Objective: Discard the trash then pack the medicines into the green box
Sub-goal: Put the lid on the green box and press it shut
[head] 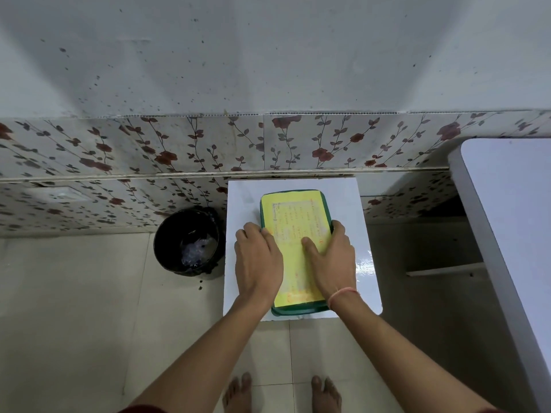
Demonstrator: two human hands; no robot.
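Note:
The green box (293, 310) lies on a small white table (244, 198), closed under a yellow lid (293, 210) with printed text. My left hand (258, 257) lies flat on the lid's left edge, fingers curled over the side. On the right side my right hand (331, 259) presses down, thumb on the lid and fingers wrapped over the right rim. No medicines are visible; the box's inside is hidden. A black trash bin (167, 234) stands on the floor left of the table, with crumpled clear plastic (198, 250) inside.
A floral-patterned wall panel (179, 150) runs behind the table. A larger white table (512, 234) stands at the right. The floor is tiled, and my bare feet (238, 394) show at the bottom.

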